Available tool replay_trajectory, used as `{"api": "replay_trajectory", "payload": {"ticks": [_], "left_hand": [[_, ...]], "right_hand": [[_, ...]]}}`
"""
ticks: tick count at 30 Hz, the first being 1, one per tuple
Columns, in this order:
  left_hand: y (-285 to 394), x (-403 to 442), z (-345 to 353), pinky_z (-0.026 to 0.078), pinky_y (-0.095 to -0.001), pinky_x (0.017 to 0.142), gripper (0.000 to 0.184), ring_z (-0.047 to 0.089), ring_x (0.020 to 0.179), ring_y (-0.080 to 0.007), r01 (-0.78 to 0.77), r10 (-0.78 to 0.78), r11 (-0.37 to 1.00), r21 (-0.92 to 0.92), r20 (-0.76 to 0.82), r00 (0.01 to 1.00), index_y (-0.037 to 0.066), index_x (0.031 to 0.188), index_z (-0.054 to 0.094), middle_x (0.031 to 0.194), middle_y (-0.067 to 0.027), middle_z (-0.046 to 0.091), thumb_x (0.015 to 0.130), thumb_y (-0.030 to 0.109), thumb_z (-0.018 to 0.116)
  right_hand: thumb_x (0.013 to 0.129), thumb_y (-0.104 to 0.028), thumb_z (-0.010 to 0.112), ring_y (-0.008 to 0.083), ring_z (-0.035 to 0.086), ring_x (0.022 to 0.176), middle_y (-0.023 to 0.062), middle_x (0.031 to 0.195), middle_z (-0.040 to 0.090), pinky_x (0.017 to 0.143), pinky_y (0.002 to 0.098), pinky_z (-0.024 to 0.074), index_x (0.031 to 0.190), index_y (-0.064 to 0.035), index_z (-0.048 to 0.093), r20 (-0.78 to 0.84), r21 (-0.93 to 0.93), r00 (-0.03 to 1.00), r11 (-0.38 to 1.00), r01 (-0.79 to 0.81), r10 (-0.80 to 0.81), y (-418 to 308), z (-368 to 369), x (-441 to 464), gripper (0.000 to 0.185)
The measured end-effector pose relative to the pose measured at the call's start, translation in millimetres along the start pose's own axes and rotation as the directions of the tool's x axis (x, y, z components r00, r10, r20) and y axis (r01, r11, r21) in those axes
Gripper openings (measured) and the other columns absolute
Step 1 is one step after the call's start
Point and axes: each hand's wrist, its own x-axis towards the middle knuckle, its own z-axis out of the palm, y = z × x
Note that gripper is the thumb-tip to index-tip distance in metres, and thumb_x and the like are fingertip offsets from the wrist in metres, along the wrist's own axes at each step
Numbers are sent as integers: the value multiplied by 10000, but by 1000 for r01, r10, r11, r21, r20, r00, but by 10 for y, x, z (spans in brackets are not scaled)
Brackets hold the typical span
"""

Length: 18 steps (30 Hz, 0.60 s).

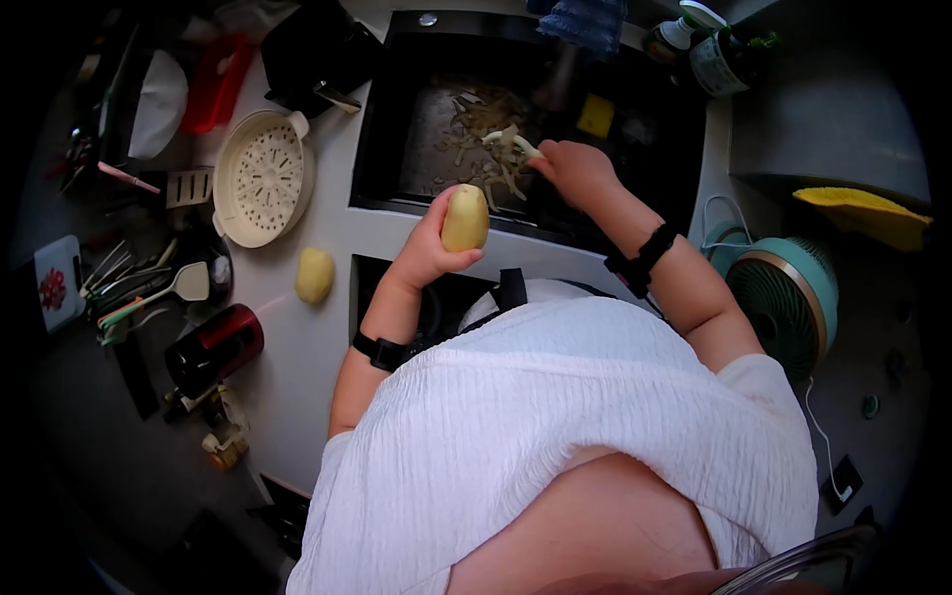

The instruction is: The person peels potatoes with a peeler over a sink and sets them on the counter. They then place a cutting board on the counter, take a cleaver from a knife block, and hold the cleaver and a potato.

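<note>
My left hand (426,250) is wrapped round a peeled, pale yellow potato (465,220), held upright at the sink's front edge. My right hand (583,177) is closed on the handle of a pale peeler (528,147), whose head points left over the sink. Pale strips hang around the peeler's head, and I cannot tell them all from the tool. Below, scattered peelings (464,124) lie on the bottom of the black sink (369,164). A second peeled potato (314,276) rests on the white counter, left of my left hand.
A yellow sponge (596,116) is inside the sink. On the left counter are a cream steamer basket (238,203), a dark red canister (214,347) and a spatula (190,282) among utensils. A green fan (788,302) stands right; bottles (716,65) stand behind the sink.
</note>
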Motion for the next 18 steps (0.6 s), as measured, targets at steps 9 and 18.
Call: {"api": "replay_trajectory", "payload": {"ticks": [9, 18], "left_hand": [[34, 99, -5, 414, -359, 1000, 894, 518, 1169, -282, 1, 30, 923, 386, -74, 997, 61, 1344, 412, 1256, -157, 523, 570, 212, 833], [134, 128, 75, 418, -365, 989, 885, 524, 1156, -289, 22, 42, 876, 481, -121, 992, 54, 1332, 419, 1237, -157, 528, 574, 251, 830]], "right_hand": [[923, -404, 522, 329, 618, 792, 111, 825, 643, 667, 420, 480, 884, -97, 607, -59, 259, 933, 897, 358, -355, -287, -126, -345, 321], [923, -426, 520, 348, 639, 789, 132, 815, 664, 661, 444, 501, 916, -72, 623, 7, 50, 998, 997, -66, 66, 32, 26, -36, 369]]}}
